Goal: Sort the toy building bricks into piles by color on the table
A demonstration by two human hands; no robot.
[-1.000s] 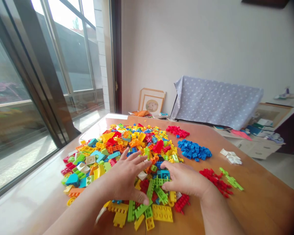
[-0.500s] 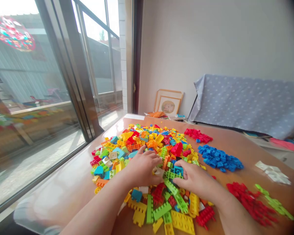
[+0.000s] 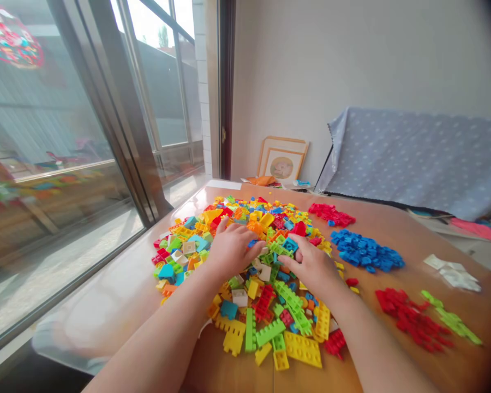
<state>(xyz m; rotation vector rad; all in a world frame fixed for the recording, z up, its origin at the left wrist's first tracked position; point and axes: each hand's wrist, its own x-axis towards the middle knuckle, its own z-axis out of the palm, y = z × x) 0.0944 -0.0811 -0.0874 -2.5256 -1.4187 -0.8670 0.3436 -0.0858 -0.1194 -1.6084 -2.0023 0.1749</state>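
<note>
A big heap of mixed toy building bricks [image 3: 188,247] covers the middle of the table. On the heap's left-centre lies my left hand [image 3: 231,251], palm down, fingers spread and resting over bricks, nothing gripped. My right hand [image 3: 317,267] reaches into the right side, thumb and forefinger apart. Close to those fingertips sit a blue square brick [image 3: 289,245] and light green bricks. Between the hands are white and dark blue bricks. Nearer me lie a red brick [image 3: 264,303], a long green piece [image 3: 295,308] and a yellow plate [image 3: 303,350]. My palms hide the bricks under them.
Sorted groups lie on the right: red bricks [image 3: 331,215] at the back, blue bricks [image 3: 366,251], white pieces [image 3: 454,273], red pieces [image 3: 411,319] and light green pieces [image 3: 452,318]. A glass window [image 3: 45,125] borders the table's left side.
Both hands have moved away from me across the heap. The blue square brick and green bricks by my right fingers have shifted the same way. The view has tilted slightly.
</note>
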